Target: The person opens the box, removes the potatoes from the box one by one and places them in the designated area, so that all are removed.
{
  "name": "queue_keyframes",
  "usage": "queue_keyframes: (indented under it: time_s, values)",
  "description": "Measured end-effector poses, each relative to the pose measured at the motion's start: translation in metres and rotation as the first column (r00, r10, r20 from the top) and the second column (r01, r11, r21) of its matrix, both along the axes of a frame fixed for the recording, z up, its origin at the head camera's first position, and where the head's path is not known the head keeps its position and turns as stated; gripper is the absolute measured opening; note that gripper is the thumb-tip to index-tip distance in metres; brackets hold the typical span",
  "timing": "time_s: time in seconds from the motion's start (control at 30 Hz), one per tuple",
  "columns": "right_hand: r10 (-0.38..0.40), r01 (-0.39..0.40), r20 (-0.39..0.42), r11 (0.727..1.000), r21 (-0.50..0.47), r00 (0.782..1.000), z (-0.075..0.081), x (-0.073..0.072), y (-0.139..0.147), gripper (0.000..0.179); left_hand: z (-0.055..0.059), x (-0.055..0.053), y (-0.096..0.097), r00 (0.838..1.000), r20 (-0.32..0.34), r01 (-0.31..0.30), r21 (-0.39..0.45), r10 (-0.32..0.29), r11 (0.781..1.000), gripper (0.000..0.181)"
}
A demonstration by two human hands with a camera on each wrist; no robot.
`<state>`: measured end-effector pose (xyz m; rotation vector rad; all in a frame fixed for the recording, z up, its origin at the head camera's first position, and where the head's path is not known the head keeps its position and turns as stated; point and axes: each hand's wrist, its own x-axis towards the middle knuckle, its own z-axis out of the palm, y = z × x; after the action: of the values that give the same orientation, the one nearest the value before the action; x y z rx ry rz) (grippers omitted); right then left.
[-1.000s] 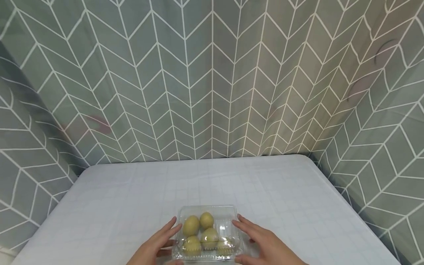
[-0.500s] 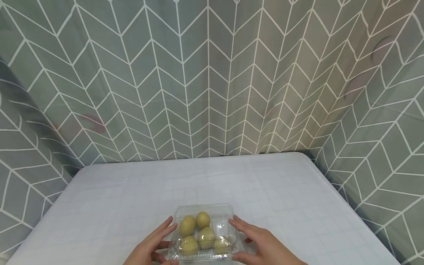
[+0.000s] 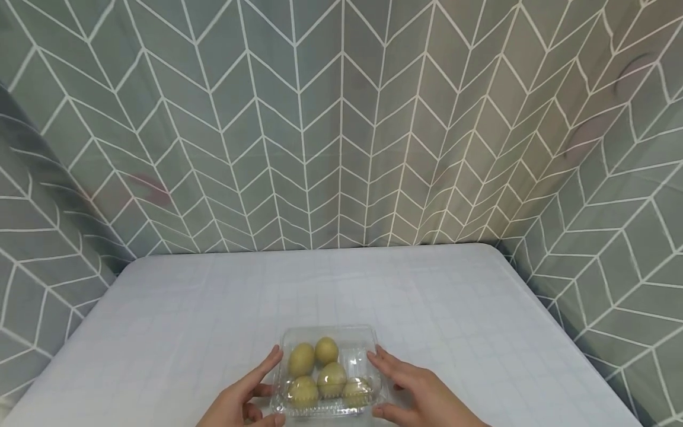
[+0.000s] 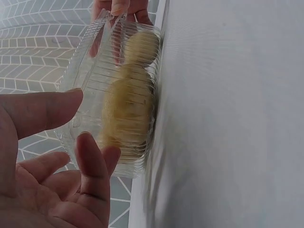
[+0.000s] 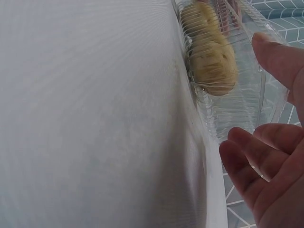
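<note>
A clear plastic clamshell box (image 3: pixel 357 357) lies on the white-covered table, close to the person. Several yellowish rounded pieces (image 3: pixel 301 360), like small potatoes or fruit, sit inside; their exact kind is unclear. At the box's left side is the left hand (image 3: pixel 240 394), fingers spread and lightly bent. Its thumb and fingertips (image 4: pixel 84 145) are at the plastic wall in the left wrist view. The right hand (image 3: pixel 421 391) is at the opposite side, thumb low and fingers by the upper right corner. In the right wrist view its thumb (image 5: pixel 270 52) is near the lid's edge.
A white cloth (image 3: pixel 213 308) covers the table with rounded far corners. Grey-green curtains (image 3: pixel 331 118) with white chevron lines hang behind the table and along both sides.
The hands stay at the sides of the box, with only slight shifts of the fingers. The head view has moved a little; the pieces remain inside the box.
</note>
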<state>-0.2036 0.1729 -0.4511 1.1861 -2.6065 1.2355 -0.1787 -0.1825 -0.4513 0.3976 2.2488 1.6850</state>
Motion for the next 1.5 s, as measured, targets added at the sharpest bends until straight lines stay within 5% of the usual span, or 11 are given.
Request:
queue_keyframes:
  time_s: [0.17,0.6,1.13,1.3,1.5]
  values:
    - [-0.005,0.005,0.0,1.0,-0.008,1.0,0.0003,0.0009,-0.0002,0.072,0.0018,0.0013,-0.0007,0.997,-0.063,0.034,0.0,-0.034,0.999,0.086]
    - [-0.022,0.023,-0.014,1.0,0.021,1.0,0.0002,-0.0005,-0.004,0.071,0.0058,-0.0033,-0.0031,0.997,-0.071,0.023,-0.04,-0.026,0.999,0.078]
    - [-0.061,0.063,-0.034,0.995,0.078,0.998,0.0039,0.0002,-0.0012,0.07,0.0055,-0.0013,0.0001,0.998,-0.006,0.057,0.09,-0.056,0.994,0.075]
    - [-0.056,0.066,-0.095,0.993,0.1,0.994,0.0039,0.0006,-0.0012,0.07,0.0067,-0.0017,0.0007,0.999,-0.022,0.028,0.047,-0.027,0.999,0.075]
    - [-0.064,0.073,-0.078,0.991,0.109,0.995,0.0037,0.0016,-0.0002,0.07,0.0051,0.0001,0.0009,0.999,-0.039,0.015,-0.003,-0.015,1.0,0.076]
